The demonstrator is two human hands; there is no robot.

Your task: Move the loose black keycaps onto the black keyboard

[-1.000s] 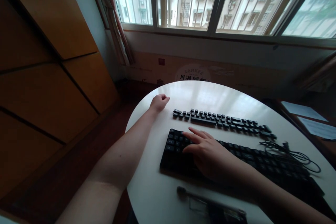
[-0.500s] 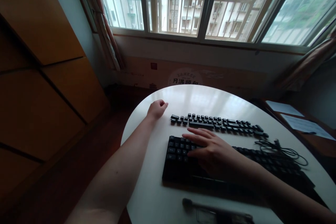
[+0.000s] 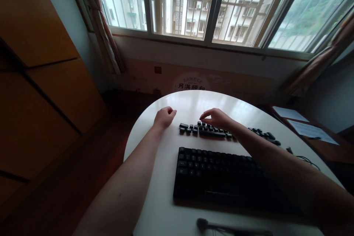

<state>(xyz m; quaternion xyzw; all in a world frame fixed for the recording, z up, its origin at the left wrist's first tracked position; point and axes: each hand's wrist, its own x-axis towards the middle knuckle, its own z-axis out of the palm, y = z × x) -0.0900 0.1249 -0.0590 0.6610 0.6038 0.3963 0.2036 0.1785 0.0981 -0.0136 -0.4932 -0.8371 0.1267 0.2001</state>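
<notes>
My left hand (image 3: 164, 117) rests curled on the white round table (image 3: 155, 177), left of the loose keycaps; the inside of the fist is hidden. My right hand (image 3: 216, 117) reaches over the rows of loose black keycaps (image 3: 212, 133). Its thumb and forefinger come together at a small keycap (image 3: 199, 122) at the left end of the back row. Nearer to me lies a black keyboard (image 3: 190, 162), its left part bearing keycaps and its right part covered by my right forearm. My hand and arm hide some loose keycaps.
A dark brush-ended tool (image 3: 203, 224) lies at the near table edge. A black cable (image 3: 306, 160) is coiled behind the keyboard on the right. Paper sheets (image 3: 312, 131) lie on a brown surface beyond the table. A wooden cabinet (image 3: 41, 110) stands left.
My right hand has moved from the left part of the keyboard up to the loose keycaps, its fingers drawing together. My left hand stays in place while the view shifts slightly.
</notes>
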